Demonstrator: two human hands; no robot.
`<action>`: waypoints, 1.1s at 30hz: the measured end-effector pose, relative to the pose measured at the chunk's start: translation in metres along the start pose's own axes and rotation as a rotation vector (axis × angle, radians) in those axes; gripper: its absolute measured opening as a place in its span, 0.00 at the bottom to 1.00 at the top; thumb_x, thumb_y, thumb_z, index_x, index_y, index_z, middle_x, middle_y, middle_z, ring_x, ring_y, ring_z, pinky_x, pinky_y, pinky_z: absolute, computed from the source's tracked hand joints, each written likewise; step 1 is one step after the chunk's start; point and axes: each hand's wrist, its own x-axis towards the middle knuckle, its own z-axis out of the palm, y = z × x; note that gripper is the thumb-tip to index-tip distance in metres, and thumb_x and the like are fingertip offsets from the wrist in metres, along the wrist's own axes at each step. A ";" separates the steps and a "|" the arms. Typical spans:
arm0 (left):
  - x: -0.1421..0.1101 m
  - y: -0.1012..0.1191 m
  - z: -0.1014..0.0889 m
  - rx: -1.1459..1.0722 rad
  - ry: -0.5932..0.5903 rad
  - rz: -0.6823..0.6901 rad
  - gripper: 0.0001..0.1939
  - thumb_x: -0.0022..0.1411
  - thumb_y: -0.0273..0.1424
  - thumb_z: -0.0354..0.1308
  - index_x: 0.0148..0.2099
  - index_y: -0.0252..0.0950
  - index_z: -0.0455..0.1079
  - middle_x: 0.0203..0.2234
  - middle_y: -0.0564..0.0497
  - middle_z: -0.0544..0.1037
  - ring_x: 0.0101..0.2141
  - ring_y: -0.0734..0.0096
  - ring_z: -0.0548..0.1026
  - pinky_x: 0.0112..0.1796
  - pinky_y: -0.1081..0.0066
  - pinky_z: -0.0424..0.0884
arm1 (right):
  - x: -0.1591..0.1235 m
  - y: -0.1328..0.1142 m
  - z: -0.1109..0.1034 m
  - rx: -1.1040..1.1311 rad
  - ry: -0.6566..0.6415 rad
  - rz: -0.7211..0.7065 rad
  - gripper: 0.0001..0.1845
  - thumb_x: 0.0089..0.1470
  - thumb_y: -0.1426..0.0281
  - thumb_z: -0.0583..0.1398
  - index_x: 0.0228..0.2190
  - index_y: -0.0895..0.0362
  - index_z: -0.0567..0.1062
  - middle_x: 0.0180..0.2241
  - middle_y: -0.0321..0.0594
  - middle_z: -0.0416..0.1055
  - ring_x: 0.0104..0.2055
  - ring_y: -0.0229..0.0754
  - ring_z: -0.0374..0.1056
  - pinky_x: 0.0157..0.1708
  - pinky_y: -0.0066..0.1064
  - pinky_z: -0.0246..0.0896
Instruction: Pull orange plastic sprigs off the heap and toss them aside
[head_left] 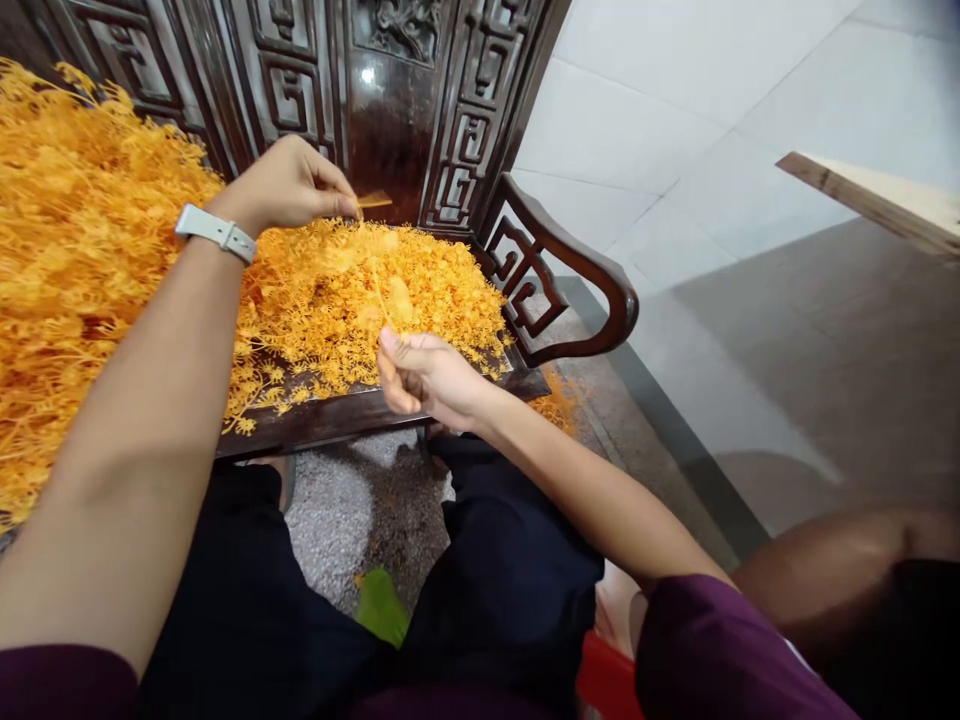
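At left, the orange heap [82, 260] lay loose; a brush of the left arm [150, 410] could drag pieces off the bench [300, 428]. The left hand [296, 185] pinched a blurred sprig [396, 297] above the bench, the right hand [431, 378] apparently pinching its lower end; too hard a tug might snap it. Toward the armrest [600, 290], a nudge could spill more.

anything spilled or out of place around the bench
Yes: orange bits lie on the floor past the end of the bench, apart from the orange pile on it. They look spilled, though how they got there isn't visible.
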 end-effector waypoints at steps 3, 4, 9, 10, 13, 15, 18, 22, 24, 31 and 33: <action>0.000 -0.013 -0.010 0.029 0.239 -0.035 0.20 0.63 0.46 0.62 0.44 0.35 0.84 0.29 0.49 0.80 0.29 0.71 0.66 0.32 0.65 0.65 | -0.009 0.014 0.027 -0.201 -0.629 0.246 0.25 0.65 0.49 0.61 0.30 0.59 0.75 0.21 0.34 0.73 0.22 0.34 0.68 0.25 0.26 0.61; -0.001 -0.017 -0.016 0.018 0.287 -0.051 0.21 0.62 0.47 0.63 0.43 0.34 0.84 0.28 0.50 0.79 0.29 0.71 0.65 0.31 0.65 0.64 | -0.011 0.019 0.035 -0.295 -0.854 0.306 0.24 0.65 0.51 0.62 0.30 0.59 0.76 0.23 0.34 0.73 0.25 0.35 0.69 0.28 0.27 0.64; -0.010 -0.018 -0.030 0.112 0.126 -0.149 0.24 0.61 0.49 0.65 0.47 0.34 0.84 0.28 0.50 0.80 0.28 0.72 0.62 0.32 0.67 0.63 | -0.006 0.018 0.021 -0.548 -1.128 0.293 0.16 0.64 0.61 0.64 0.29 0.59 0.75 0.25 0.35 0.71 0.29 0.36 0.69 0.33 0.29 0.64; -0.010 -0.015 -0.030 0.146 0.097 -0.154 0.24 0.61 0.49 0.65 0.47 0.35 0.84 0.29 0.50 0.81 0.28 0.72 0.63 0.33 0.67 0.64 | -0.003 0.012 0.007 -0.472 -0.989 0.242 0.13 0.64 0.62 0.65 0.32 0.59 0.76 0.28 0.35 0.73 0.30 0.36 0.70 0.33 0.29 0.64; -0.008 -0.006 -0.027 0.227 0.061 -0.135 0.23 0.61 0.48 0.64 0.47 0.35 0.84 0.30 0.50 0.83 0.31 0.70 0.67 0.37 0.67 0.66 | 0.008 -0.005 -0.040 -0.015 -0.266 -0.064 0.12 0.59 0.61 0.67 0.37 0.55 0.74 0.33 0.35 0.75 0.31 0.34 0.68 0.32 0.27 0.65; -0.006 -0.002 -0.026 0.256 0.028 -0.125 0.24 0.61 0.51 0.63 0.47 0.37 0.84 0.30 0.52 0.84 0.32 0.70 0.69 0.40 0.67 0.67 | 0.015 -0.007 -0.064 0.288 0.230 -0.181 0.13 0.55 0.62 0.67 0.37 0.54 0.71 0.31 0.33 0.74 0.28 0.32 0.64 0.29 0.25 0.62; -0.005 0.003 -0.028 0.275 -0.050 -0.114 0.25 0.62 0.55 0.60 0.49 0.43 0.83 0.32 0.56 0.85 0.34 0.69 0.69 0.45 0.66 0.67 | 0.022 0.004 -0.080 0.449 0.521 -0.029 0.13 0.50 0.68 0.66 0.36 0.55 0.69 0.25 0.30 0.69 0.23 0.31 0.57 0.22 0.23 0.53; -0.002 0.012 -0.032 0.327 -0.068 -0.032 0.29 0.61 0.53 0.60 0.48 0.34 0.84 0.29 0.49 0.82 0.31 0.67 0.71 0.40 0.64 0.66 | 0.024 0.015 -0.083 0.335 0.520 -0.046 0.15 0.47 0.71 0.67 0.38 0.55 0.71 0.22 0.26 0.64 0.21 0.30 0.52 0.20 0.24 0.45; 0.001 0.015 -0.033 0.345 -0.092 0.018 0.29 0.60 0.51 0.61 0.47 0.30 0.85 0.27 0.47 0.81 0.29 0.67 0.72 0.35 0.65 0.65 | 0.023 0.013 -0.086 0.322 0.569 -0.128 0.16 0.49 0.65 0.67 0.39 0.54 0.70 0.24 0.28 0.66 0.21 0.31 0.53 0.21 0.25 0.47; 0.014 0.038 -0.030 0.398 -0.347 0.060 0.21 0.57 0.47 0.65 0.41 0.35 0.86 0.30 0.53 0.85 0.29 0.67 0.77 0.33 0.69 0.65 | 0.018 0.007 -0.099 0.113 0.745 -0.251 0.31 0.53 0.39 0.61 0.44 0.50 0.69 0.31 0.33 0.68 0.26 0.35 0.59 0.27 0.29 0.55; 0.018 0.047 -0.026 0.452 -0.411 0.018 0.19 0.57 0.45 0.68 0.41 0.35 0.86 0.30 0.53 0.85 0.29 0.68 0.78 0.35 0.69 0.67 | 0.019 0.008 -0.096 0.006 0.706 -0.272 0.32 0.54 0.37 0.61 0.44 0.51 0.72 0.31 0.34 0.68 0.26 0.35 0.59 0.27 0.30 0.55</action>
